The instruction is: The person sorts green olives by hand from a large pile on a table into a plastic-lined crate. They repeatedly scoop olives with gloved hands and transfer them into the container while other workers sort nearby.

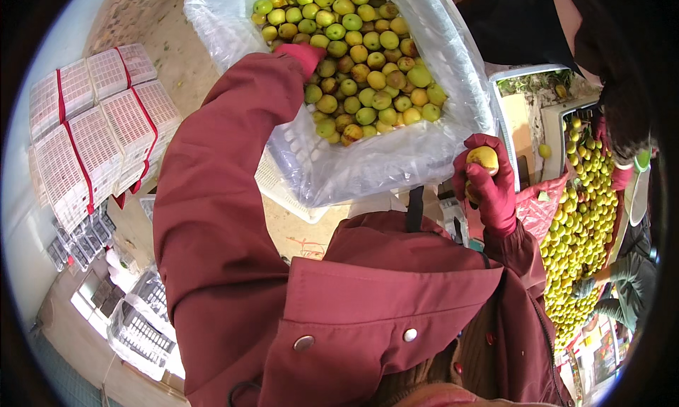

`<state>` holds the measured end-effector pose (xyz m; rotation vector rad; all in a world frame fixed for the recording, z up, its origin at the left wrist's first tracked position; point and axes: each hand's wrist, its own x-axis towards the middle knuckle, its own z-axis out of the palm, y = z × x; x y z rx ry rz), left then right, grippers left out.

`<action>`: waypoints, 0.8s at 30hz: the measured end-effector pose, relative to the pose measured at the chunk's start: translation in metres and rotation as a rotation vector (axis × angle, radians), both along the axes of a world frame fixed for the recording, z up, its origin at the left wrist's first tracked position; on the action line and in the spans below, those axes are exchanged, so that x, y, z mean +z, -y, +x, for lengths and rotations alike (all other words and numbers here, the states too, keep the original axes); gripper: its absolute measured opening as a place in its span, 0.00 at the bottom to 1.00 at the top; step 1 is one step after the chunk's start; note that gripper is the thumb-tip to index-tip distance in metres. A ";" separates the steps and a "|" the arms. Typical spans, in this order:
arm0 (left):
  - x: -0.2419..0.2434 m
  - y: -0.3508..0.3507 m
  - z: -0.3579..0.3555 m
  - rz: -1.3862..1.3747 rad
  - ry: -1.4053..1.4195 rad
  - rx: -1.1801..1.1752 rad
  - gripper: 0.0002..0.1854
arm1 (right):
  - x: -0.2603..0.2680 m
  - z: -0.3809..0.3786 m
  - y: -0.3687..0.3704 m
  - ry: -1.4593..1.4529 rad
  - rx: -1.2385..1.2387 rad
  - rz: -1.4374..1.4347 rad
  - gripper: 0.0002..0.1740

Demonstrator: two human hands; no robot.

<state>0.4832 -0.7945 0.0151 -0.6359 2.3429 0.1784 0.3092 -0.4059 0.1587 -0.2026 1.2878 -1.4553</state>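
Many round green-yellow fruits [366, 73], several with brown patches, fill a crate lined with clear plastic film [360, 179]. My left hand [303, 57], in a red glove, reaches over the left side of the crate and touches the fruits; its fingertips are partly hidden among them, and whether it grips one cannot be told. At the crate's near right corner is my right hand [488, 184], also red-gloved, closed around a yellow fruit with a brown patch [482, 159]. Part of a second fruit [470, 190] shows lower in that hand.
Stacked white plastic crates [106, 131] tied with red straps stand at left. On the right lies a large heap of yellow-green fruits [578, 237], with other people's gloved hands around it. A white crate edge [302, 208] shows under the film. Dark cloth [514, 28] hangs at upper right.
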 end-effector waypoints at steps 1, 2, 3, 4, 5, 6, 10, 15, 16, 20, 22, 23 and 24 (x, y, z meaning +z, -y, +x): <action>-0.001 0.007 -0.006 -0.006 0.015 -0.004 0.29 | -0.001 0.001 -0.002 0.026 -0.021 0.007 0.22; -0.002 0.014 -0.014 -0.013 0.029 -0.008 0.28 | -0.001 0.002 -0.003 0.052 -0.040 0.012 0.22; -0.004 0.019 -0.014 -0.060 0.009 0.009 0.26 | -0.002 0.004 -0.004 0.079 -0.056 0.013 0.22; -0.006 0.025 -0.012 -0.107 -0.011 0.028 0.25 | -0.004 0.005 -0.007 0.056 -0.043 0.014 0.21; -0.008 0.029 -0.009 -0.155 -0.031 0.047 0.24 | -0.005 0.005 -0.010 0.078 -0.034 0.007 0.21; 0.010 0.029 -0.014 -0.052 -0.073 0.071 0.23 | -0.007 0.003 -0.013 0.102 -0.036 0.003 0.22; 0.021 -0.002 -0.027 0.301 -0.412 0.256 0.15 | -0.005 0.000 -0.019 0.256 -0.033 -0.004 0.23; 0.032 -0.116 -0.067 0.554 -0.355 0.085 0.14 | -0.002 0.006 -0.017 0.302 -0.028 -0.011 0.24; 0.015 -0.136 -0.074 0.543 -0.403 -0.007 0.15 | 0.000 0.007 -0.016 0.296 -0.027 -0.005 0.24; -0.020 -0.178 -0.111 0.368 -0.326 -0.081 0.17 | 0.007 0.012 -0.026 0.260 -0.033 0.016 0.24; -0.027 -0.181 -0.113 0.329 -0.353 -0.127 0.18 | 0.006 0.012 -0.032 0.265 -0.057 0.027 0.24; -0.029 -0.181 -0.114 0.337 -0.325 -0.127 0.18 | 0.007 0.013 -0.035 0.267 -0.071 0.035 0.24; -0.029 -0.181 -0.118 0.347 -0.300 -0.128 0.18 | 0.007 0.013 -0.039 0.251 -0.081 0.057 0.25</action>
